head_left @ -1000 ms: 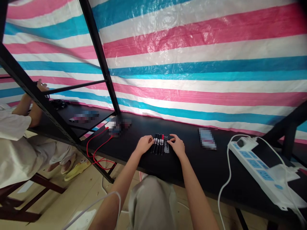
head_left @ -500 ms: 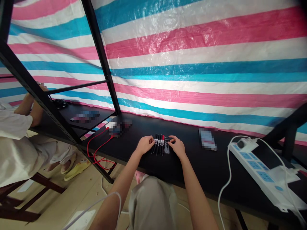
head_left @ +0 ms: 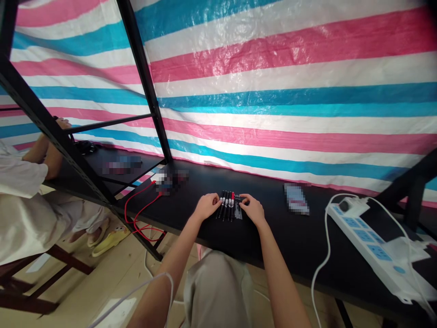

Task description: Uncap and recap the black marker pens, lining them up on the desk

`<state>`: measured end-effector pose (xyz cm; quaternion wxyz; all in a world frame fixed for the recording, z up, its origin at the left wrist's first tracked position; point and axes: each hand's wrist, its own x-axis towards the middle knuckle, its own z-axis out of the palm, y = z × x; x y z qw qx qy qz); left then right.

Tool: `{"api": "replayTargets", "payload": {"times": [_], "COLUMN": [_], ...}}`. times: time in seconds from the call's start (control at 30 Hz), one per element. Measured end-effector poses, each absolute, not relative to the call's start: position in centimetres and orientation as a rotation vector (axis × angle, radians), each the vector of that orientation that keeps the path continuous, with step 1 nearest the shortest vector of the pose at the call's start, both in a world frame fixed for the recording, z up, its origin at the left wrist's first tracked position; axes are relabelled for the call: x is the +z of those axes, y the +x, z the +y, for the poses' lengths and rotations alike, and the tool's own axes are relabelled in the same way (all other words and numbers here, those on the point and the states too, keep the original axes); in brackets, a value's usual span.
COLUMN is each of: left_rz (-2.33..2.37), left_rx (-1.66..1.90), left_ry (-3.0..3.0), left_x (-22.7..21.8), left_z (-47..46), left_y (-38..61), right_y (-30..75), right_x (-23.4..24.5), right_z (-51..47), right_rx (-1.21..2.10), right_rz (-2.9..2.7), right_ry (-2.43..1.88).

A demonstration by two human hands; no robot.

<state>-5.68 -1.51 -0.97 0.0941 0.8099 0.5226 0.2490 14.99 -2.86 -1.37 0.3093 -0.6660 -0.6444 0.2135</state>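
A row of several pens [head_left: 228, 205] lies side by side on the black table [head_left: 273, 237]; most are black, one has a red cap. My left hand [head_left: 205, 206] rests against the left side of the row with its fingers curled onto the outermost pen. My right hand [head_left: 252, 209] presses against the right side, fingertips touching the pens there. The two hands flank the row and squeeze it together.
A white power strip [head_left: 368, 246] with white cords lies at the right. A blurred flat packet [head_left: 296, 199] sits right of the pens, another blurred item [head_left: 169, 180] to the left with red wires [head_left: 136, 214]. A black rack post [head_left: 143, 77] and another person [head_left: 30, 191] stand left.
Both hands have closed in slightly on the row of pens; the view has barely shifted.
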Motion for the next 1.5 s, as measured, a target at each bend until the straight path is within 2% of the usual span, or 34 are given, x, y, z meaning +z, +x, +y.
{"api": "replayTargets", "payload": {"times": [0.3, 0.6, 1.07, 1.5], "left_rz": [1.575, 1.938, 1.925, 1.848], "left_rx": [0.708, 0.705, 0.678, 0.760], "left_ry": [2.383, 2.341, 2.336, 2.444], "left_x": [-0.8, -1.8, -1.7, -1.5], "left_z": [-1.6, -1.0, -1.0, -1.5], "left_y": [-5.6, -6.0, -5.9, -5.3], "right_y": [15.0, 15.4, 15.4, 14.3], "right_x": [-1.4, -2.5, -1.7, -1.8], "right_z": [-2.9, -2.3, -3.1, -3.3], "right_rx": [0.541, 0.571, 0.450, 0.255], "right_rz": [-1.675, -1.469, -1.469, -1.714], "right_ry": [-1.745, -1.707, -1.777, -1.839]}}
